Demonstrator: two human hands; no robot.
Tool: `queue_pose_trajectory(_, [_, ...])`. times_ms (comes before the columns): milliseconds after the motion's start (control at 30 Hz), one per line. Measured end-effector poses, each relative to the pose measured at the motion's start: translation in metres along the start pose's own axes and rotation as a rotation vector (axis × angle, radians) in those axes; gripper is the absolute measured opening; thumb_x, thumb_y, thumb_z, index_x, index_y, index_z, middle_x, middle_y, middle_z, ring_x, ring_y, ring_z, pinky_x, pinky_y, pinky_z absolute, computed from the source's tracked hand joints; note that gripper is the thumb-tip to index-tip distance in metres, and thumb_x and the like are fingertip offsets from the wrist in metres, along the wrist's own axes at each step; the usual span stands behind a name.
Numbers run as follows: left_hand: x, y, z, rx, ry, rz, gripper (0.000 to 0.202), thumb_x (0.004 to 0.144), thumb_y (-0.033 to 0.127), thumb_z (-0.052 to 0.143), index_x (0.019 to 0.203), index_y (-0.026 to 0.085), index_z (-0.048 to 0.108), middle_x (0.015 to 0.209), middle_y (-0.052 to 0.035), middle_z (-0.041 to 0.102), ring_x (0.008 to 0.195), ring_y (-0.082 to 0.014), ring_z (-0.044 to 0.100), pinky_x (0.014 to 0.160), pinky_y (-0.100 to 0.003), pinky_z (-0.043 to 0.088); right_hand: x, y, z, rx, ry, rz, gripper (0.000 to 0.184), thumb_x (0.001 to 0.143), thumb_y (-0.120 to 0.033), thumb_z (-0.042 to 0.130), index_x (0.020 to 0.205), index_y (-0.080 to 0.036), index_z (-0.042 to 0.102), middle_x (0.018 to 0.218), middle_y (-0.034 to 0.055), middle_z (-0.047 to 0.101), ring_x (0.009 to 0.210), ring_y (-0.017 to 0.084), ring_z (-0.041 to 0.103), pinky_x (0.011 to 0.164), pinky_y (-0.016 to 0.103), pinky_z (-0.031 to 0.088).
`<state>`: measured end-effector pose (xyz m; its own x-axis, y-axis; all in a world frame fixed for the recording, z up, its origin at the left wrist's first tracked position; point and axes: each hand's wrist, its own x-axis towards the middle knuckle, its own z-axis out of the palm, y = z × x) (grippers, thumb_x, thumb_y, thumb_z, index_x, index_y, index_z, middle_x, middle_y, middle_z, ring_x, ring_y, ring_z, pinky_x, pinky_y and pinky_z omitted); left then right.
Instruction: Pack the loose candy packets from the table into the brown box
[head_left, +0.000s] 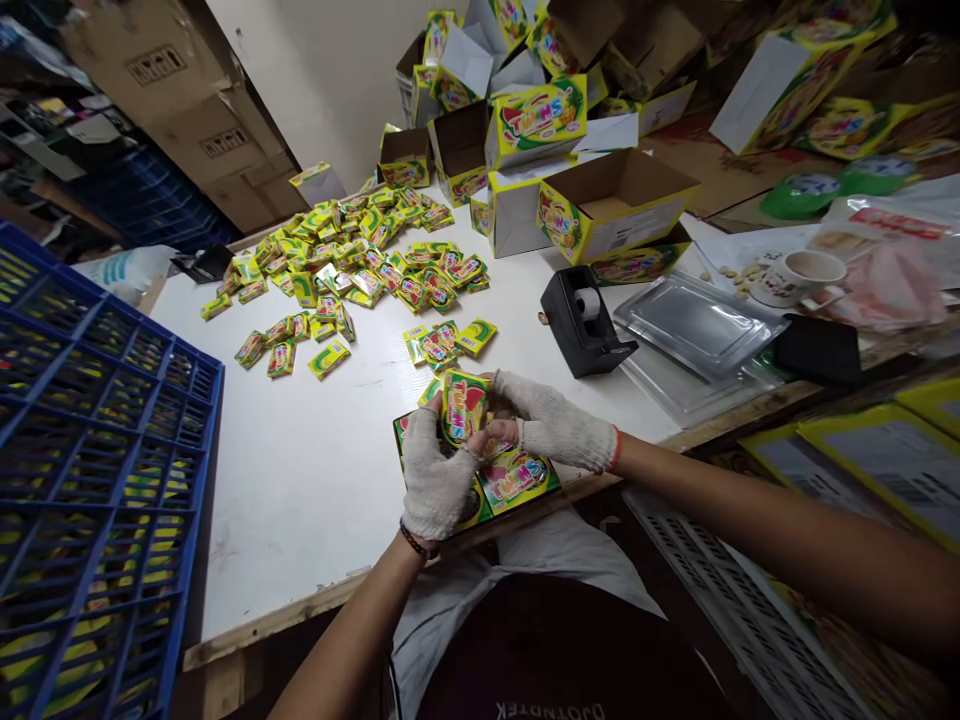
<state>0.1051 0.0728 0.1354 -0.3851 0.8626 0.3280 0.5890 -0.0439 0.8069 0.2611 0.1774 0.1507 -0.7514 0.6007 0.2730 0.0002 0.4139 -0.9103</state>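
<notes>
While both gloved hands close on a stack of sachets point(465, 405), the left hand point(435, 470) clasps from below and the right hand point(547, 425) beside; stack upright, just above the yellow box point(517, 480).

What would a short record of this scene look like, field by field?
left hand: gloved, holding small packets
right hand: gloved, on the same packets
under the hands: printed yellow box
table: white, loose packets scattered farther back
right of hands: black tape dispenser
far edge: open yellow boxes
left side: blue crate
</notes>
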Motion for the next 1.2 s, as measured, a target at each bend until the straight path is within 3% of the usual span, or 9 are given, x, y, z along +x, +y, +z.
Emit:
queue_pose_trajectory(100, [0.006, 0.01, -0.006, 0.065, -0.013, 0.132, 0.053, 0.084, 0.043, 0.067, 0.13, 0.019, 0.057, 0.11, -0.0097, 0.065, 0.105, -0.0256, 0.061, 0.096, -0.042, 0.05, 0.014, -0.008, -0.004, 0.083, 0.035, 0.056, 0.042, 0.09, -0.029, 0.053, 0.131, -0.017, 0.052, 0.113, 0.007, 0.068, 0.101, 0.02, 0.062, 0.09, 0.035, 0.052])
queue_pose_trajectory(200, [0.02, 0.002, -0.024, 0.091, 0.031, 0.182, 0.04, 0.089, 0.042, 0.059, 0.121, 0.017, 0.062, 0.117, -0.0118, 0.064, 0.11, -0.0257, 0.06, 0.096, -0.041, 0.05, 0.029, -0.002, -0.018, -0.023, -0.116, 0.104, 0.046, 0.09, -0.024, 0.048, 0.136, -0.018, 0.05, 0.107, 0.0051, 0.069, 0.094, 0.019, 0.064, 0.083, 0.032, 0.053])
queue_pose_trajectory(333, [0.049, -0.026, -0.046, 0.132, 0.09, 0.063, 0.035, 0.087, 0.041, 0.06, 0.113, 0.019, 0.064, 0.117, -0.011, 0.064, 0.104, -0.0241, 0.062, 0.087, -0.039, 0.053, 0.049, 0.007, -0.029, -0.427, -0.445, 0.187, 0.032, 0.087, -0.02, 0.048, 0.112, -0.019, 0.069, 0.097, 0.0055, 0.072, 0.083, 0.019, 0.063, 0.073, 0.028, 0.048])
queue_pose_trajectory(500, [0.091, -0.054, -0.044, 0.234, 0.013, -0.139, 0.031, 0.087, 0.035, 0.057, 0.112, 0.018, 0.062, 0.119, -0.0118, 0.065, 0.101, -0.0235, 0.063, 0.084, -0.037, 0.053, 0.056, 0.002, -0.011, -0.771, -0.695, 0.153, 0.03, 0.078, -0.012, 0.053, 0.095, -0.024, 0.074, 0.09, 0.0045, 0.07, 0.08, 0.021, 0.061, 0.067, 0.029, 0.041])
queue_pose_trajectory(633, [0.126, -0.067, -0.029, 0.31, -0.042, -0.231, 0.03, 0.084, 0.032, 0.061, 0.11, 0.017, 0.062, 0.12, -0.0137, 0.066, 0.106, -0.0259, 0.063, 0.092, -0.039, 0.049, 0.036, 0.014, 0.007, -0.801, -0.514, -0.026, 0.023, 0.082, -0.012, 0.053, 0.092, -0.017, 0.073, 0.103, 0.0109, 0.066, 0.089, 0.022, 0.06, 0.075, 0.032, 0.045])
queue_pose_trajectory(800, [0.165, -0.068, 0.003, 0.36, -0.127, -0.335, 0.04, 0.072, 0.043, 0.076, 0.1, 0.019, 0.06, 0.113, -0.0167, 0.068, 0.109, -0.0314, 0.062, 0.09, -0.039, 0.047, 0.013, 0.036, 0.02, -0.839, -0.284, -0.222, 0.032, 0.083, -0.016, 0.058, 0.113, -0.012, 0.067, 0.125, 0.0186, 0.06, 0.111, 0.03, 0.055, 0.096, 0.046, 0.044])
queue_pose_trajectory(933, [0.184, -0.061, 0.033, 0.284, -0.159, -0.428, 0.054, 0.061, 0.037, 0.086, 0.1, 0.017, 0.054, 0.099, -0.018, 0.07, 0.095, -0.0318, 0.067, 0.08, -0.039, 0.05, 0.008, 0.043, 0.024, -0.783, -0.212, -0.241, 0.027, 0.085, -0.016, 0.057, 0.11, -0.015, 0.067, 0.115, 0.0161, 0.065, 0.107, 0.028, 0.058, 0.096, 0.046, 0.046])
queue_pose_trajectory(1067, [0.183, -0.048, 0.039, 0.106, -0.126, -0.453, 0.037, 0.072, 0.023, 0.078, 0.097, 0.017, 0.051, 0.097, -0.0129, 0.069, 0.085, -0.0234, 0.069, 0.075, -0.035, 0.053, 0.005, 0.049, 0.024, -0.535, 0.014, -0.241, 0.031, 0.091, -0.021, 0.05, 0.119, -0.015, 0.061, 0.114, 0.0147, 0.066, 0.106, 0.026, 0.061, 0.095, 0.044, 0.05])
queue_pose_trajectory(1200, [0.152, -0.02, 0.025, -0.111, -0.106, -0.434, 0.023, 0.088, 0.03, 0.06, 0.104, 0.019, 0.047, 0.094, -0.0067, 0.068, 0.074, -0.0157, 0.069, 0.07, -0.033, 0.057, 0.026, 0.046, 0.011, -0.185, 0.362, 0.006, 0.045, 0.091, -0.029, 0.049, 0.135, -0.017, 0.047, 0.123, 0.0137, 0.063, 0.111, 0.024, 0.062, 0.094, 0.04, 0.053])
